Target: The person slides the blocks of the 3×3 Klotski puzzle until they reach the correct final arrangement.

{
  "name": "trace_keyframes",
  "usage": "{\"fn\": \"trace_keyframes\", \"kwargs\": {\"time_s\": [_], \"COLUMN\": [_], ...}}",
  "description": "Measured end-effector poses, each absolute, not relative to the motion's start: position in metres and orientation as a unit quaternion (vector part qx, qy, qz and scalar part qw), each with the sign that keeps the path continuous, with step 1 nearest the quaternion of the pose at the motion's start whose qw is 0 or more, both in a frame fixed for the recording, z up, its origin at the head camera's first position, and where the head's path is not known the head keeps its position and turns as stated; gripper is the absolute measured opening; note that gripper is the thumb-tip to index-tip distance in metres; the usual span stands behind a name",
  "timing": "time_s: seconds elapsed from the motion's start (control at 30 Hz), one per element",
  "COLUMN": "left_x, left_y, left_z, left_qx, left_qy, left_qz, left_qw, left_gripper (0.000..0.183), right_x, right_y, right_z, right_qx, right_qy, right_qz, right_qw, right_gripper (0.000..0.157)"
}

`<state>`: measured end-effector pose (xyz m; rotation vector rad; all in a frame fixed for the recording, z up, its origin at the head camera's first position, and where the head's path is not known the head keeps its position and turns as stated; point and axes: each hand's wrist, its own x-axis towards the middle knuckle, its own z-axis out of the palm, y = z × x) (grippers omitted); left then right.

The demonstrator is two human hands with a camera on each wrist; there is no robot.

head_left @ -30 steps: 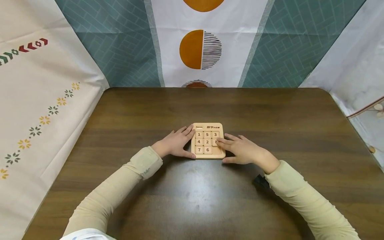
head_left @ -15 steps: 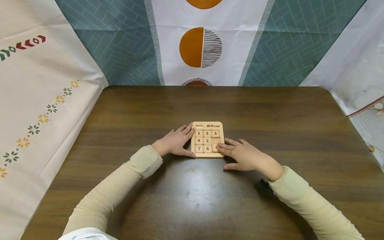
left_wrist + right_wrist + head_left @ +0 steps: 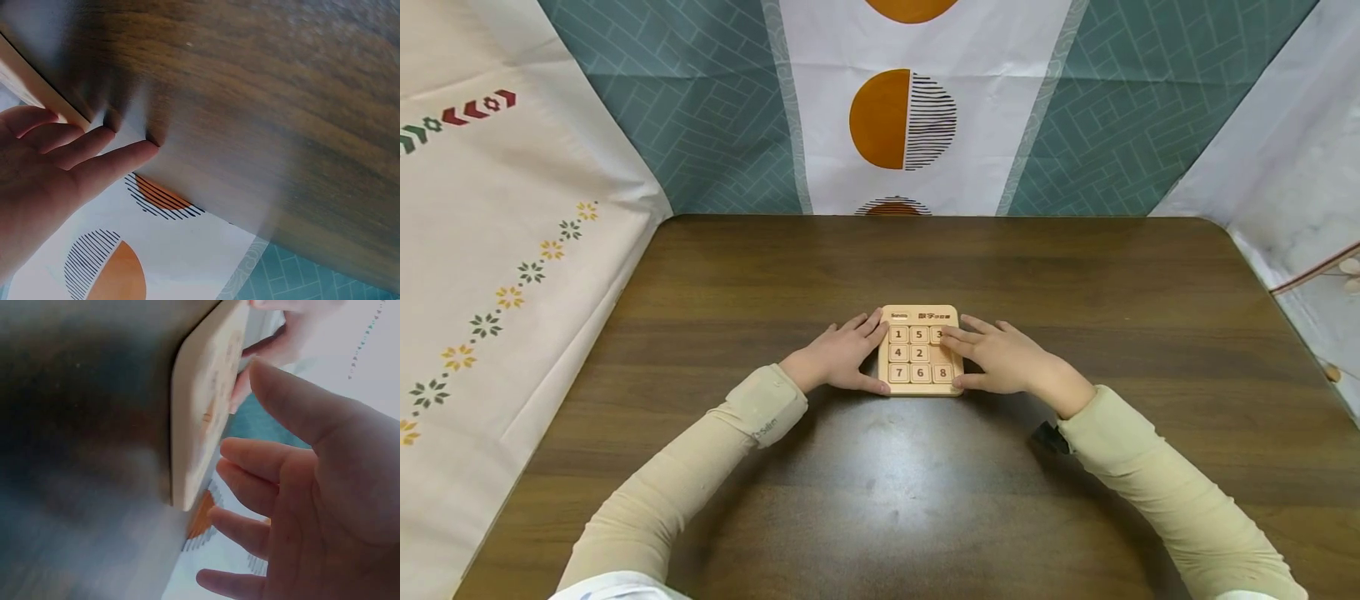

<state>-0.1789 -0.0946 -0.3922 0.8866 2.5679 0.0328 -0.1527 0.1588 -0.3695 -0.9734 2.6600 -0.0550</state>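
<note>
A square wooden number puzzle (image 3: pixel 922 390) lies on the table in the head view, with numbered tiles reading 1, 5, 3, then 4, 2 and a gap, then 7, 6, 8. My left hand (image 3: pixel 841 357) rests along its left edge, index finger near the top corner and thumb at the bottom one. Fingertips of my right hand (image 3: pixel 1006 360) touch the 3 tile (image 3: pixel 936 335), partly covering it. The right thumb lies by the lower right corner, beside the 8 tile (image 3: pixel 942 373). In the right wrist view the fingers of that hand (image 3: pixel 300 500) are spread and relaxed.
The dark wood table (image 3: pixel 775 275) surrounds the puzzle on all sides. A patterned cloth (image 3: pixel 722 125) hangs behind its far edge, with pale cloths at left and right. A small black object (image 3: pixel 1051 437) shows at the right wrist.
The 8 tile has slid from the middle row down to the bottom right corner. My right hand then moved up to the 3 tile. The left hand stays in place.
</note>
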Motion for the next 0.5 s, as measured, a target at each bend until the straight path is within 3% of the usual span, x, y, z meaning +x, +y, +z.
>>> {"fn": "trace_keyframes", "kwargs": {"time_s": [0.5], "left_x": [-0.1792], "left_y": [-0.0947], "left_z": [-0.3926], "left_qx": [0.312], "left_qy": [0.925], "left_qz": [0.011], "left_qw": [0.214], "left_gripper": [0.103], "right_x": [-0.1535], "right_y": [0.1507], "right_z": [-0.3762], "right_qx": [-0.326], "right_qy": [0.929], "right_qz": [-0.02], "right_qw": [0.173], "right_gripper": [0.07]}}
